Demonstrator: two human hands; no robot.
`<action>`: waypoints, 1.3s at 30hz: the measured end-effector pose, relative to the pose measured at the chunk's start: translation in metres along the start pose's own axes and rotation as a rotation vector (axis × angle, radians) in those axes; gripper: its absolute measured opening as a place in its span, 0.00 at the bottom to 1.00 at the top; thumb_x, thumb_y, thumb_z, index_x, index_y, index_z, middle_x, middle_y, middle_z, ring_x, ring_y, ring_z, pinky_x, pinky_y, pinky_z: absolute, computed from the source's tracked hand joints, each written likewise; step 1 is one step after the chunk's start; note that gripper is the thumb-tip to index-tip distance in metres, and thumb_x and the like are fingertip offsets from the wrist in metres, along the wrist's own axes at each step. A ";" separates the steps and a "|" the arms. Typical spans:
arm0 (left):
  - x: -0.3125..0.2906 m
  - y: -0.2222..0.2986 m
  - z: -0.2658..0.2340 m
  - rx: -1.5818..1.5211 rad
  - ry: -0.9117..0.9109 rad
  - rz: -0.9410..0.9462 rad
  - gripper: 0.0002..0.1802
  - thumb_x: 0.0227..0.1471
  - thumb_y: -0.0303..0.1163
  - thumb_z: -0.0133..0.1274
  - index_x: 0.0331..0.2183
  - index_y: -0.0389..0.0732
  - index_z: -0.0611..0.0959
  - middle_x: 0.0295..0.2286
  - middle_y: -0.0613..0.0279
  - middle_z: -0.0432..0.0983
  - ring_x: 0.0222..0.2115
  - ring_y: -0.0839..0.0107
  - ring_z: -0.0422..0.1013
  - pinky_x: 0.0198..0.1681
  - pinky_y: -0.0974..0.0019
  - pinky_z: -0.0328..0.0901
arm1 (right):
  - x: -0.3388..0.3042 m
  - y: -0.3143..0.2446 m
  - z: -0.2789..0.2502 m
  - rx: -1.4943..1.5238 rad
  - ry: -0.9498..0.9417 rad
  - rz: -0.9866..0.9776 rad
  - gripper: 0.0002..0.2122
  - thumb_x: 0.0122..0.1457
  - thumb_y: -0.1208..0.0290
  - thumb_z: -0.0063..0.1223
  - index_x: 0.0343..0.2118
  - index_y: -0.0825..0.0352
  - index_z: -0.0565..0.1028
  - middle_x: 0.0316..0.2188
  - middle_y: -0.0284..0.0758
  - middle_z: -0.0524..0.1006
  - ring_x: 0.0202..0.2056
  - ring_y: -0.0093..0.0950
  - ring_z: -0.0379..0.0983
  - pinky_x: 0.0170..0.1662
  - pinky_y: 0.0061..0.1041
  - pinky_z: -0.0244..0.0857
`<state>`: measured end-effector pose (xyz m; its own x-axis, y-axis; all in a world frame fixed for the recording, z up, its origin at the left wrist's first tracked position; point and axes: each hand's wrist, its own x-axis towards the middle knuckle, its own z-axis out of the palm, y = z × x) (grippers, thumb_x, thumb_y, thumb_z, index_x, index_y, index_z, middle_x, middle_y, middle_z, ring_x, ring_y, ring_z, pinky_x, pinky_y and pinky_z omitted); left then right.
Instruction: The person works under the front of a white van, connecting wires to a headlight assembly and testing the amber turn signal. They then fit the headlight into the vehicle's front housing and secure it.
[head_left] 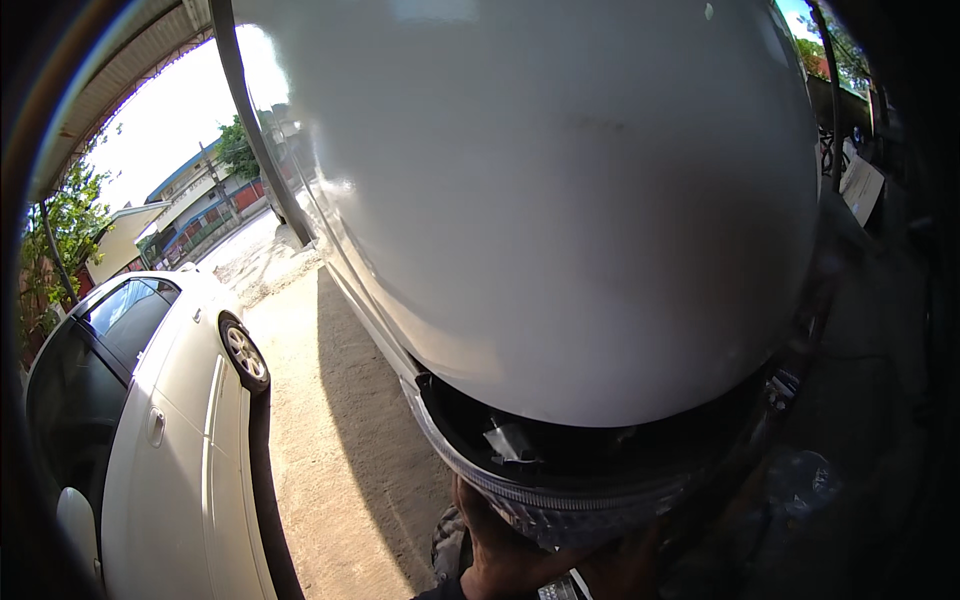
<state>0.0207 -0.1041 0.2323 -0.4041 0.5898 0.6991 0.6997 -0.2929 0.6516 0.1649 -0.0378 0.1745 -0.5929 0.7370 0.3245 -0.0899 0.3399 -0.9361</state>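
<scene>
"Two hands are at work under that clear, ribbed lamp, by the look of it. Where does it sit?"

"Just below the lower edge of the big pale body panel, low and a little right of centre in the view. A dark gap runs between them, with a small silvery scrap inside."

"And the hands?"

"The left hand is up against the lamp's underside, thumb and fingers spread apart; whether they close round it is hidden. The right hand is beside it in deep shadow — I can't tell if it's wide, narrow or gripping."

"Which step would you call this?"

"Handling the lamp at its place on the body, I'd judge: seating it or easing it out. One view can't settle which."

"And the next move?"

"Either way, it probably calls for support from below and even pressure along the length, so neither end binds."

"Which way does it point?"

"Its ribbed outer face looks toward the bottom of the view, its dark inner side toward the panel. The long axis runs crosswise, bowed along the panel's edge — the left end sweeps upward and away. The right end is lost in the dark."
</scene>
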 end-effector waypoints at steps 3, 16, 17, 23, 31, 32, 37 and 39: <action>-0.003 0.004 -0.004 -0.233 -0.090 0.029 0.69 0.47 0.33 0.68 0.65 0.48 0.28 0.61 0.33 0.45 0.60 0.49 0.61 0.61 0.42 0.60 | -0.003 0.002 -0.003 -0.417 0.053 -0.194 0.50 0.52 0.71 0.70 0.67 0.76 0.40 0.62 0.52 0.59 0.60 0.42 0.63 0.63 0.39 0.58; 0.035 0.017 -0.024 0.190 0.211 0.289 0.62 0.39 0.47 0.74 0.64 0.34 0.54 0.60 0.30 0.52 0.59 0.37 0.60 0.53 0.44 0.69 | 0.015 -0.031 -0.018 -0.766 -0.027 -0.523 0.36 0.51 0.66 0.70 0.60 0.73 0.65 0.58 0.53 0.64 0.57 0.52 0.63 0.61 0.46 0.55; 0.036 0.019 -0.023 0.248 0.235 0.293 0.61 0.39 0.48 0.73 0.64 0.35 0.55 0.59 0.29 0.53 0.58 0.37 0.61 0.53 0.44 0.69 | 0.014 -0.035 -0.018 -0.651 -0.032 -0.406 0.34 0.51 0.65 0.70 0.59 0.72 0.66 0.58 0.53 0.64 0.57 0.53 0.63 0.62 0.48 0.54; 0.036 0.016 -0.034 0.356 0.231 0.289 0.62 0.37 0.53 0.73 0.64 0.39 0.58 0.58 0.30 0.55 0.58 0.35 0.61 0.54 0.42 0.68 | 0.014 -0.051 -0.016 -0.807 -0.240 -0.033 0.42 0.43 0.60 0.75 0.61 0.70 0.63 0.59 0.53 0.65 0.59 0.50 0.63 0.62 0.47 0.56; 0.025 -0.023 -0.053 0.138 0.105 0.381 0.39 0.48 0.32 0.64 0.60 0.37 0.69 0.57 0.33 0.63 0.56 0.38 0.65 0.56 0.46 0.65 | 0.022 -0.023 0.008 0.167 0.087 -0.073 0.35 0.54 0.70 0.68 0.59 0.72 0.57 0.55 0.43 0.67 0.57 0.35 0.66 0.61 0.33 0.60; 0.018 -0.027 -0.060 0.148 0.108 0.399 0.35 0.48 0.28 0.62 0.58 0.36 0.71 0.55 0.34 0.66 0.55 0.38 0.66 0.56 0.47 0.66 | 0.022 -0.021 0.010 0.216 0.089 -0.094 0.34 0.55 0.70 0.67 0.59 0.72 0.57 0.55 0.43 0.67 0.56 0.34 0.67 0.60 0.33 0.60; -0.034 -0.048 -0.063 0.063 0.222 0.040 0.15 0.48 0.18 0.57 0.40 0.32 0.79 0.39 0.44 0.76 0.39 0.51 0.76 0.44 0.58 0.70 | 0.025 -0.016 0.002 -0.037 0.016 -0.223 0.29 0.57 0.69 0.65 0.56 0.74 0.61 0.53 0.42 0.70 0.54 0.33 0.68 0.57 0.31 0.61; -0.047 -0.059 -0.052 -0.222 0.026 -0.471 0.14 0.54 0.29 0.59 0.39 0.30 0.79 0.36 0.50 0.77 0.37 0.59 0.76 0.43 0.63 0.68 | 0.026 -0.013 0.000 0.015 0.027 -0.208 0.26 0.59 0.67 0.63 0.54 0.74 0.64 0.51 0.42 0.72 0.52 0.33 0.68 0.57 0.31 0.59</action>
<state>-0.0323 -0.1538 0.1770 -0.6614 0.6782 0.3204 0.2980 -0.1545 0.9420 0.1508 -0.0229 0.1956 -0.5389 0.6672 0.5142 -0.2202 0.4776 -0.8505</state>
